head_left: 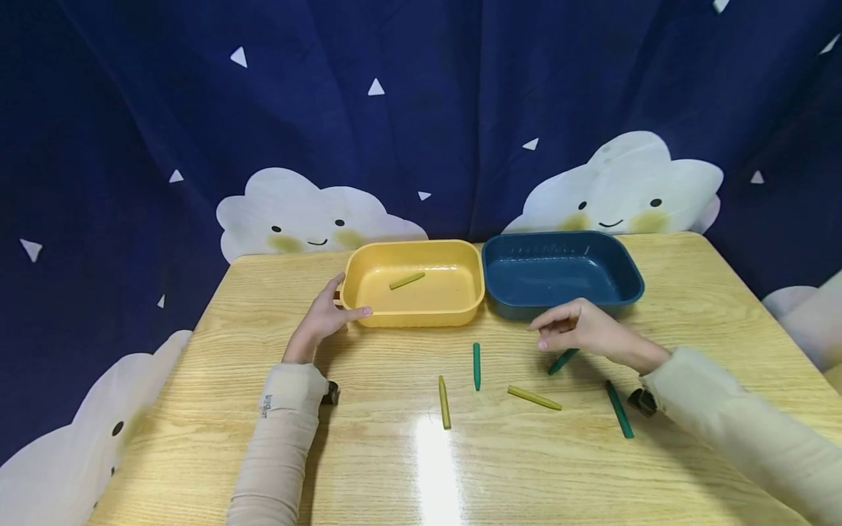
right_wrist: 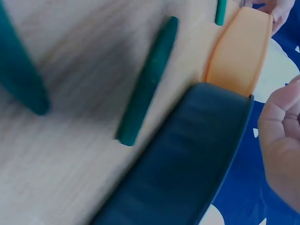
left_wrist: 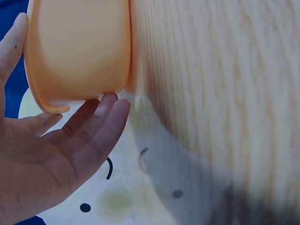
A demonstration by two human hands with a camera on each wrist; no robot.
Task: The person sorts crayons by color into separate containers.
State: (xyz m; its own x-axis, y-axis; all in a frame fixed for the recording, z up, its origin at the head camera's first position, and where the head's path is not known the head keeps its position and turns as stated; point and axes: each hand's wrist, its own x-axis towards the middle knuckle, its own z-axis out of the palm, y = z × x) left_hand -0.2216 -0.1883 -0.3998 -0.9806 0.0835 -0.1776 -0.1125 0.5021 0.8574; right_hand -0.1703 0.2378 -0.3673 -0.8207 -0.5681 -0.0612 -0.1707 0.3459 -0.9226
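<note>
My left hand [head_left: 324,313] holds the left end of a yellow plastic bin [head_left: 421,319], thumb along the front rim; in the left wrist view its fingers [left_wrist: 98,126] touch the end wall. A yellow crayon [head_left: 407,280] lies inside. On the right, my right hand [head_left: 592,334] hovers with loosely bent fingers, nothing between them, in front of the blue bin [head_left: 559,310]. Just below it a green crayon [head_left: 563,361] lies on the table, partly covered by the hand in the head view; the right wrist view shows it whole beside the blue bin.
Other crayons lie on the wooden table [head_left: 368,467]: a green one [head_left: 476,367] and a yellow one [head_left: 444,402] near the middle, a yellow one [head_left: 534,398] right of them, and a green one [head_left: 620,409] by the right wrist. A dark blue curtain [head_left: 421,146] hangs behind.
</note>
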